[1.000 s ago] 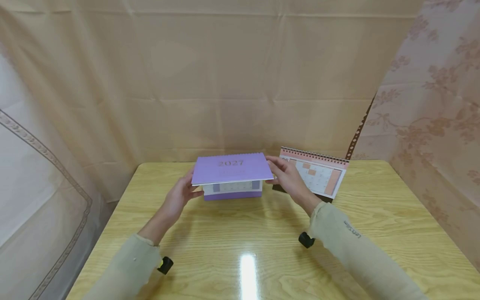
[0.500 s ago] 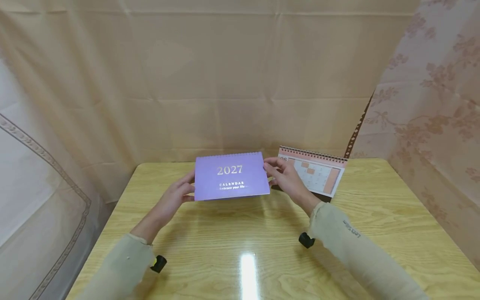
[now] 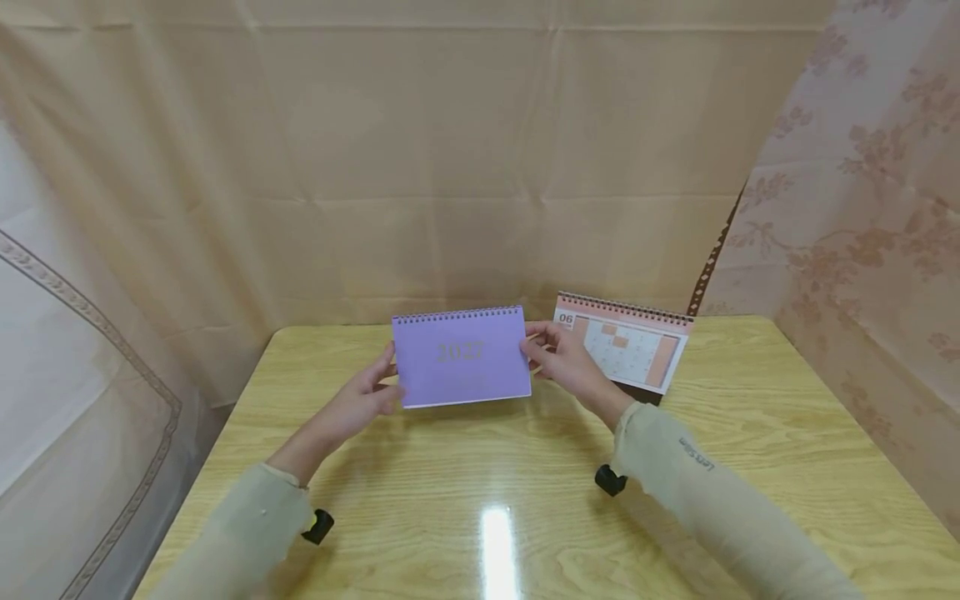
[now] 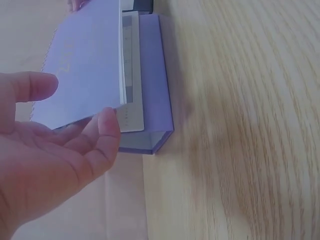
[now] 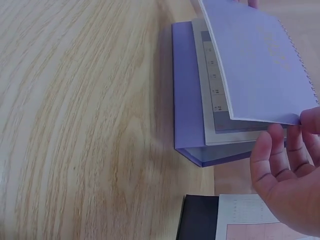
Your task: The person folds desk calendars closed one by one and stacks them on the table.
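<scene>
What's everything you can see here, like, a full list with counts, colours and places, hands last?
table: 1, yellowish wood-grain, foreground
back curtain: 1, beige, behind table
white cloth: 1, white with patterned band, left side
floral cloth: 1, pinkish, right side
purple calendar: 1, purple, on table, middle
pink calendar: 1, pink and white, on table, right of it
wrist devices: 2, black, one near each wrist
sleeves: 2, pale khaki, lower left and right
left hand: 1, bare, at purple calendar's left edge
right hand: 1, bare, at its right edge

The left arm (image 3: 255, 508) and right arm (image 3: 701, 483) are extended; the left hand (image 3: 356, 406) is held thumb (image 4: 37, 86) spread, the right hand (image 3: 567, 360) is curled into a pinch.
</scene>
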The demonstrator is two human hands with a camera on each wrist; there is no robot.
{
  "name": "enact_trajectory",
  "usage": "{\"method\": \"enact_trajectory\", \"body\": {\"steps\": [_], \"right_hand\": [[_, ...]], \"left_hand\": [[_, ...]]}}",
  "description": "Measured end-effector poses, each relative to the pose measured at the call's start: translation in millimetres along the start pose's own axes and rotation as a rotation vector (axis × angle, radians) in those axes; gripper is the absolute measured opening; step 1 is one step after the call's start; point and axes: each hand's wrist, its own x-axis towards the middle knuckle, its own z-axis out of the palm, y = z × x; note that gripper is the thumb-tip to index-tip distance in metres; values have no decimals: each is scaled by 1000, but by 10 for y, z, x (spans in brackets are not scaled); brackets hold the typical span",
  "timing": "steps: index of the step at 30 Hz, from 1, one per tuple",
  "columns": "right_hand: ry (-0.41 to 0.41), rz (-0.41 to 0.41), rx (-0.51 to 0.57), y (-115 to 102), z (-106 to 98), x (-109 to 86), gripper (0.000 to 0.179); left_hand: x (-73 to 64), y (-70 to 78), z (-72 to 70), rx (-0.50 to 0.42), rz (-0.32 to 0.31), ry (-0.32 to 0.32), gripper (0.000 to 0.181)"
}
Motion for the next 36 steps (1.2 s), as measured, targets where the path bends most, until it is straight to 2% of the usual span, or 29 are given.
{"method": "enact_trajectory", "body": {"steps": [11, 18, 28, 36], "right_hand": [[7, -1, -15, -5, 10, 0, 38], [-1, -31, -54, 26, 4, 12, 41], [4, -49, -53, 84, 25, 40, 43], [22, -43, -51, 120, 53, 56, 40]], "left_hand": [[22, 18, 34, 44, -32, -11, 80], [28, 55, 64, 74, -35, 16, 80], [50, -9, 97, 108, -22, 61, 81], [58, -49, 102, 125, -19, 52, 80]]}}
